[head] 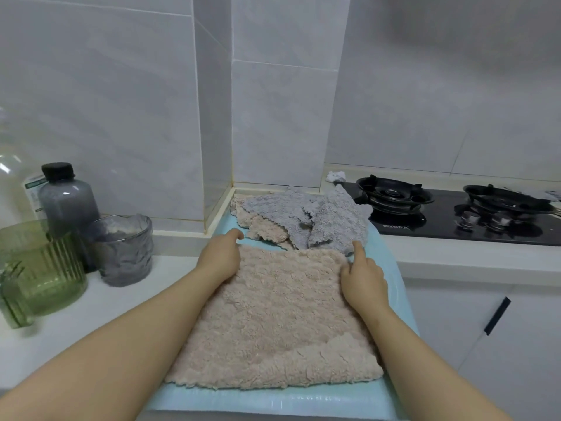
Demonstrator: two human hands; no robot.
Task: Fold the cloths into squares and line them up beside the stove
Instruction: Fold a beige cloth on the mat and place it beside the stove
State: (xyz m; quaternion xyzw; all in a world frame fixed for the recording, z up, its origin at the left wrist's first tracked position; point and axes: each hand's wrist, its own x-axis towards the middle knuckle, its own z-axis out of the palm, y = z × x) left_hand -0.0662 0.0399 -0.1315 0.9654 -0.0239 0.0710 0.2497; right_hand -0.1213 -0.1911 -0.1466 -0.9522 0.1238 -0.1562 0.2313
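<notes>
Your one head-worn wide-angle camera looked forward and steeply down from close above the white counter top [121,284], centred on the beige fluffy cloth [273,314]. It faced the pale grey tiled wall [121,101] filling the upper frame, with the black glass gas stove [431,229] at the frame's middle right.

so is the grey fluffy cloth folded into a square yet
No, the grey fluffy cloth lies rumpled and unfolded on the pale blue mat, beyond the large beige fluffy cloth.
</notes>
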